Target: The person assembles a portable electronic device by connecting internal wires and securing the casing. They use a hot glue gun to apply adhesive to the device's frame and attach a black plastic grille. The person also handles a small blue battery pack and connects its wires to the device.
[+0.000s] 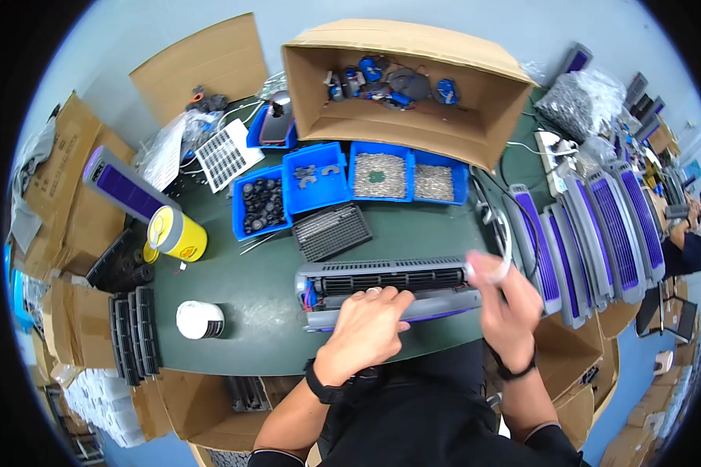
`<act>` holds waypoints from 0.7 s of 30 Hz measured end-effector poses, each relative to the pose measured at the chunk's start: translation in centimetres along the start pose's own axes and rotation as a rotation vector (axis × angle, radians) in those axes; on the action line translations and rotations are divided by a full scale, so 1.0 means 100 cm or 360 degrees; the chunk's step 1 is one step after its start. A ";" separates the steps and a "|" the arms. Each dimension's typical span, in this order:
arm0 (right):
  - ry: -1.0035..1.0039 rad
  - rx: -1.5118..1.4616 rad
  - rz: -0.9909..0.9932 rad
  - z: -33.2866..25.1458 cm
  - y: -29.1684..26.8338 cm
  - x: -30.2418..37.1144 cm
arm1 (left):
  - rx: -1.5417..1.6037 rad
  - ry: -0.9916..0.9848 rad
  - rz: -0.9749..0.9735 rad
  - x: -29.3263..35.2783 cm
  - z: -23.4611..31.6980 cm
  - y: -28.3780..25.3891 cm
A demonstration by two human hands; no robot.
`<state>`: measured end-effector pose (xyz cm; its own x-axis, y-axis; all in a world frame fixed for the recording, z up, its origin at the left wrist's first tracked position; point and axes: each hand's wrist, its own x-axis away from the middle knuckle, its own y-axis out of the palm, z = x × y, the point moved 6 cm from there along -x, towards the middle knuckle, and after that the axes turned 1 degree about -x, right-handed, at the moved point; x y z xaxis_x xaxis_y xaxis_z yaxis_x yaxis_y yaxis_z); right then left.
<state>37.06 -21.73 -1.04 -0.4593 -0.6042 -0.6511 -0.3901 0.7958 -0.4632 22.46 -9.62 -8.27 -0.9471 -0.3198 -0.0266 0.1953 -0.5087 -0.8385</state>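
Observation:
In front of me on the table lies a long grey and purple fan housing (436, 302), its top side uncovered. Inside it runs a black ribbed fan roller (343, 283); red and blue wires (310, 296) show at its left end. My left hand (370, 323) rests over the middle of the housing, fingers stretched across the roller and not wrapped round anything. At the housing's right end is my right hand (510, 311), fingers pinched together and smeared by motion. A looped white cable (508, 237) runs into those fingers; its end is hidden.
Blue bins (313, 177) of small parts and a black pin tray (331, 232) stand beyond the housing. Behind them is an open cardboard box (413, 128). Purple-grey units (615, 226) lean at right. A yellow container (183, 236) and white jar (200, 320) stand left.

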 end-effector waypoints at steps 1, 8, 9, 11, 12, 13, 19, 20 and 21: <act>0.0062 0.0035 -0.0010 0.020 0.011 -0.009 | -0.0015 0.0006 0.0012 -0.001 0.001 0.000; 0.0374 0.0158 -0.0049 0.053 0.001 0.011 | 0.0019 -0.0022 0.0012 0.000 0.002 0.002; 0.0426 0.0140 -0.0044 0.053 -0.008 0.026 | -0.0008 -0.0024 0.0031 0.002 0.002 0.001; 0.0605 0.0069 -0.0026 0.055 -0.021 0.050 | 0.0019 0.0004 0.0040 -0.001 0.003 0.002; 0.0727 -0.0021 -0.0030 0.057 -0.020 0.062 | 0.0022 0.0001 0.0043 0.000 0.003 0.002; 0.0847 -0.0112 -0.0032 0.060 -0.018 0.070 | 0.0026 -0.0044 0.0008 0.001 0.002 0.000; 0.1103 -0.0387 -0.0151 0.073 0.002 0.093 | 0.0024 -0.0084 -0.0100 0.001 0.003 -0.001; 0.1121 -0.0390 -0.0196 0.071 0.001 0.093 | 0.0040 -0.0066 -0.0088 0.004 0.004 -0.001; 0.1146 -0.0435 -0.0217 0.070 0.000 0.095 | 0.0057 -0.0051 -0.0075 0.007 0.006 0.000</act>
<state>38.28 -27.17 -11.51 -0.7615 -0.6482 -0.0053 -0.6201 0.7308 -0.2853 21.94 -10.31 -7.93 -0.9469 -0.3200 0.0303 0.1602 -0.5517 -0.8185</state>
